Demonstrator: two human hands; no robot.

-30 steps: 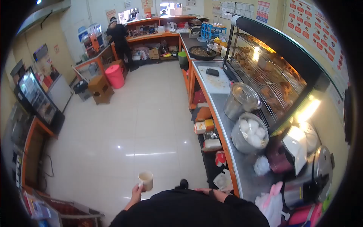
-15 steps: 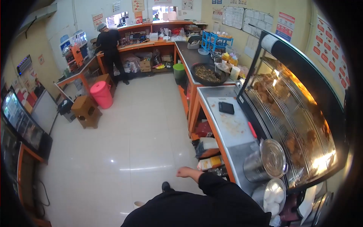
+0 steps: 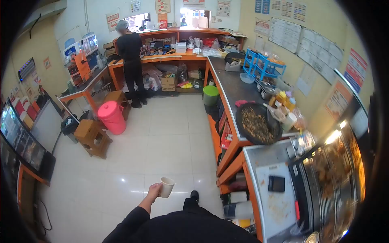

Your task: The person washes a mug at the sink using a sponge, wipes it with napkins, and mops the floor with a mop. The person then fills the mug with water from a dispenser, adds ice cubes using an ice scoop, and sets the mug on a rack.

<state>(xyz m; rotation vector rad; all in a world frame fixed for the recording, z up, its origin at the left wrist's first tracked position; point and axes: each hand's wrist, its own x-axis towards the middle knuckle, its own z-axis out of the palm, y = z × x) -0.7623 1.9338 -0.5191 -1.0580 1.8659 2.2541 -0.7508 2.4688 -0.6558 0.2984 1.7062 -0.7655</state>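
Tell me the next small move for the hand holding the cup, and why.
I'd probably draw the left hand in a little: it holds the beige cup out in front, with only the tiled floor below.

Cup (image 3: 167,188), in left hand (image 3: 154,192): now fully in view, previously mostly hidden at lower edge. Right hand: gone from view. Pan (image 3: 276,130): nearer than before.

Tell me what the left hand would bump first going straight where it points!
Probably nothing nearby: past its cup, the left hand has open floor ahead. Farther on, maybe the green bin or orange counter; depth is unclear.
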